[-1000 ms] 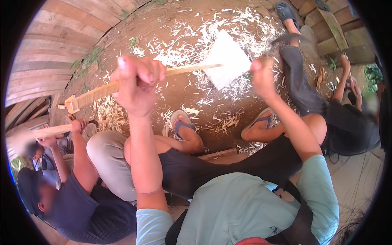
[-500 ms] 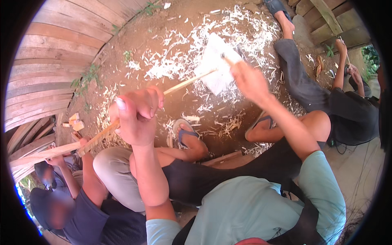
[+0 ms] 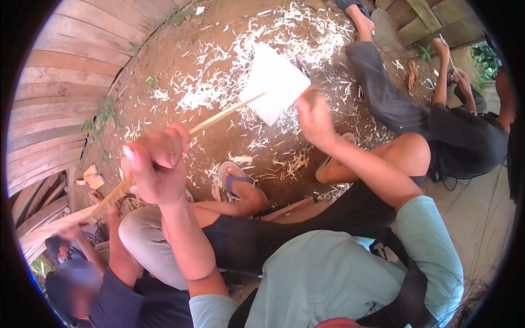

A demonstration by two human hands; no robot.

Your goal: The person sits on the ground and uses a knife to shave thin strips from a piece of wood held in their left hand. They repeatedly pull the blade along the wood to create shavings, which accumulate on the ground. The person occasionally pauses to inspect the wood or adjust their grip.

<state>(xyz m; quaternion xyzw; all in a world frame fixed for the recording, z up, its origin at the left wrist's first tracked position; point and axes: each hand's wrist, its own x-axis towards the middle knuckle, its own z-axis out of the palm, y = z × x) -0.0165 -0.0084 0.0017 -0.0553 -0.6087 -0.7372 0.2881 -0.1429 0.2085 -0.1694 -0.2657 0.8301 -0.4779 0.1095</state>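
A long, thin wooden stick point(image 3: 220, 117) slants across the view. My left hand point(image 3: 158, 164) is closed around it with the thumb raised. Its far end lies in front of a bright white sheet-like piece point(image 3: 273, 79) on the ground; the near part, below my hand, has a ridged or fringed edge. My right hand point(image 3: 317, 117) is closed by the white piece, to the right of the stick's far end and apart from it. It grips a brown-handled tool point(image 3: 313, 94), too blurred to tell its kind.
Pale wood shavings point(image 3: 213, 93) litter the dirt ground. Wooden boards point(image 3: 65, 82) form a wall at left, near small wood blocks point(image 3: 93, 177). One person point(image 3: 120, 295) sits close at my left, another behind. At right, a person in black point(image 3: 465, 142) holds a thin stick.
The whole view has shifted, so the scene sits further left. My right hand has drawn back slightly toward me, away from the white piece. My left hand keeps its grip on the stick.
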